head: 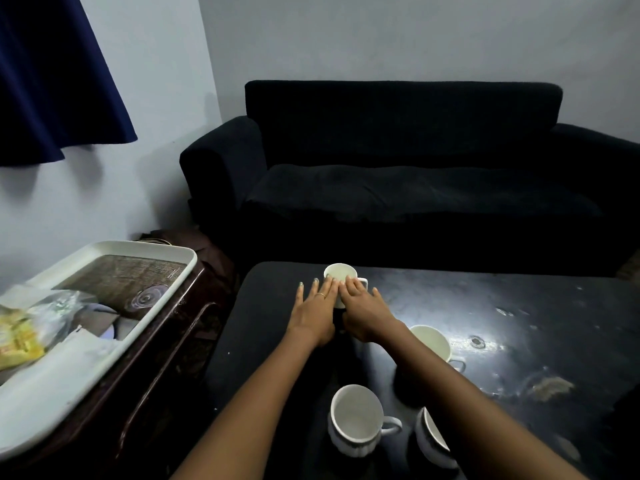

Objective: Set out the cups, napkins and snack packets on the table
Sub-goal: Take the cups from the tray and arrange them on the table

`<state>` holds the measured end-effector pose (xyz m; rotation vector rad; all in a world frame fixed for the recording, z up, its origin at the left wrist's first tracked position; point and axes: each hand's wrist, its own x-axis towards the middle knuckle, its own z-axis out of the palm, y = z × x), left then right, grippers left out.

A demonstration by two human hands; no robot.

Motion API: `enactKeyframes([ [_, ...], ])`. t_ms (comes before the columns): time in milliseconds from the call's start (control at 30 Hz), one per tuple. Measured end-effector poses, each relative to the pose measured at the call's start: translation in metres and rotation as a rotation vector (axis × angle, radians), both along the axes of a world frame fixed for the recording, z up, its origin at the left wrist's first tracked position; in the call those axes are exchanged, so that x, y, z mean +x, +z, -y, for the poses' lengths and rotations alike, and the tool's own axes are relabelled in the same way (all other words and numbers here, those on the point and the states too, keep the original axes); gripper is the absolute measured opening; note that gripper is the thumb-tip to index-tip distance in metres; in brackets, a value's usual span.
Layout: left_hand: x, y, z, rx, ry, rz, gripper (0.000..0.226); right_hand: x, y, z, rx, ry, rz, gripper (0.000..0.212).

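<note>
Head view — four cups (356,419), two hands (317,311).

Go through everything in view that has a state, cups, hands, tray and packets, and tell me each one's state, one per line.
far cup: upright, empty, on the table, both hands touching it
left hand: fingers straight, against the far cup
right hand: fingers straight, against the far cup
middle cup: upright on the table, partly behind the right forearm
near left cup: upright, empty
near right cup: upright, partly hidden
tray: on the side cabinet, holding the snack packets and napkins

Dark table (519,306) w/ 4 white cups (353,419).
</note>
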<state>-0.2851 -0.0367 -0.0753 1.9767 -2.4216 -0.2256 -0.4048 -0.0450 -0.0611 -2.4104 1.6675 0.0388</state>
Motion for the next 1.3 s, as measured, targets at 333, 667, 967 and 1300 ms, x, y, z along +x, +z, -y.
enactKeyframes([
  [333,-0.009,0.019,-0.011,-0.058,-0.04,0.073,0.078,-0.01,0.011,-0.01,-0.106,0.011,0.06,0.077],
  [667,-0.033,0.043,-0.082,-0.302,-0.176,-0.218,0.051,-0.055,0.035,-0.079,-0.434,-0.049,0.27,0.037],
  [967,-0.066,0.058,-0.132,-0.263,-0.294,-0.131,0.048,-0.102,0.031,-0.141,-0.447,-0.139,0.278,0.053],
  [1300,-0.09,0.045,-0.138,-0.177,-0.307,0.122,0.055,-0.125,0.017,-0.163,-0.338,-0.084,0.12,0.041],
])
